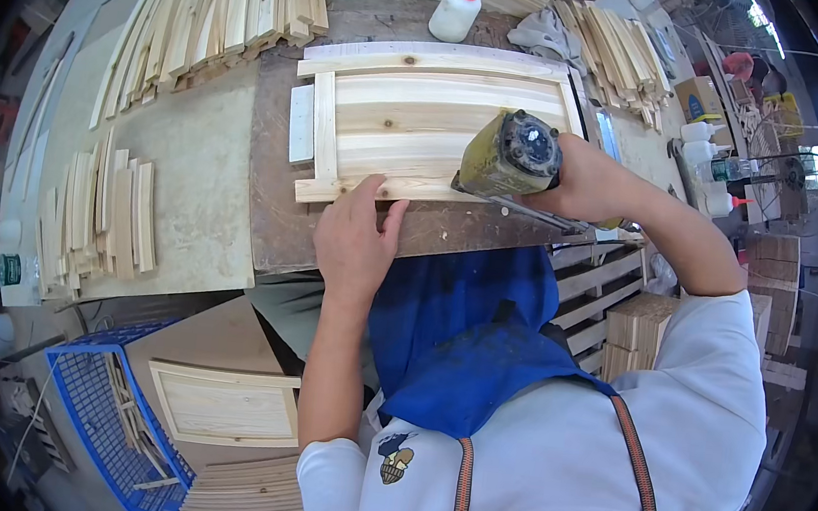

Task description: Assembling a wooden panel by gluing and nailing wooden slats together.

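A framed wooden panel (411, 128) lies flat on the dark work board in front of me. My right hand (584, 181) is wrapped round the handle of a yellow-green and black nail gun (507, 157). The gun sits over the panel's near right part; its nose and the spot beneath it are hidden. My left hand (360, 233) rests on the near rail (406, 188) toward its left end, fingers apart, thumb along the near edge. A pale strip of wood (301, 122) lies beside the panel's left end.
Long wooden strips (226, 11) are heaped at the far left, shorter strips (99, 206) nearer. A white glue bottle with red tip (455, 14) stands behind the panel, beside a grey cloth (545, 35). More strips (619, 64) lie right. Below left are a blue crate (107, 424) and another panel (222, 405).
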`<action>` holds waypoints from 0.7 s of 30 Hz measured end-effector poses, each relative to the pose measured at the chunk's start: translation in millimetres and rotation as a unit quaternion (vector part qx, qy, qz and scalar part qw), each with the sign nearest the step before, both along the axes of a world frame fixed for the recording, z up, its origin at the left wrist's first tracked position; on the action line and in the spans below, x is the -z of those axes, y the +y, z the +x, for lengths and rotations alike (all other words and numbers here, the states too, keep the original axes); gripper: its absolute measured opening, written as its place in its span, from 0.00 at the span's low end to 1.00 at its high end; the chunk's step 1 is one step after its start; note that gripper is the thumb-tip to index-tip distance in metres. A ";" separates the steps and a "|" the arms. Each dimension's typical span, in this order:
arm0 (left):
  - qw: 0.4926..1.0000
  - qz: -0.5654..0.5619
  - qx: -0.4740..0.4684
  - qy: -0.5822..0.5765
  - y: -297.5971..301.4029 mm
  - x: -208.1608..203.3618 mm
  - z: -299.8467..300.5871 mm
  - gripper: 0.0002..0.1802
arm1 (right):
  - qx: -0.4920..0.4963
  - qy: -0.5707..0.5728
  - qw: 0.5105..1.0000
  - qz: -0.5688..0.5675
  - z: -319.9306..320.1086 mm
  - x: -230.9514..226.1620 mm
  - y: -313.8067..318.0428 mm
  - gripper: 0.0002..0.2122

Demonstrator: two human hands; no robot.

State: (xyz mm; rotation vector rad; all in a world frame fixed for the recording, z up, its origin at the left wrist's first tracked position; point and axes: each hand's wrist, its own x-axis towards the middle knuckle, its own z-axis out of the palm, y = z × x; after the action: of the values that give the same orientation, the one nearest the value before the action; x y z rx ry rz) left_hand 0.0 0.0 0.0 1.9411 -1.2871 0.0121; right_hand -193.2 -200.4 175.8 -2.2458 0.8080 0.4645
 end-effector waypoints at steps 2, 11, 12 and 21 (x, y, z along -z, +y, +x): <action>1.000 0.001 -0.002 -0.002 2.0 -3.0 2.5 0.25 | 0.000 -0.013 1.000 -0.006 0.4 4.5 0.6 0.18; 1.000 0.005 -0.001 0.016 -2.1 -8.0 -3.9 0.23 | 0.038 -0.150 0.988 -0.016 -46.1 1.7 -9.9 0.15; 1.000 0.000 0.006 0.015 -4.1 -8.5 -4.0 0.23 | 0.044 -0.154 0.987 -0.015 -54.4 -1.2 -11.7 0.15; 1.000 0.006 -0.003 -0.014 -5.1 -9.6 -9.5 0.21 | 0.109 -0.085 0.990 -0.020 -104.1 -10.3 -18.6 0.15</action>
State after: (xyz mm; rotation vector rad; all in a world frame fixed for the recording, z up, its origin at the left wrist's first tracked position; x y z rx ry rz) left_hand -9.5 -5.1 9.6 1.9614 -1.3033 0.0334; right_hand -297.3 -219.1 186.2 -2.1660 0.9661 0.1524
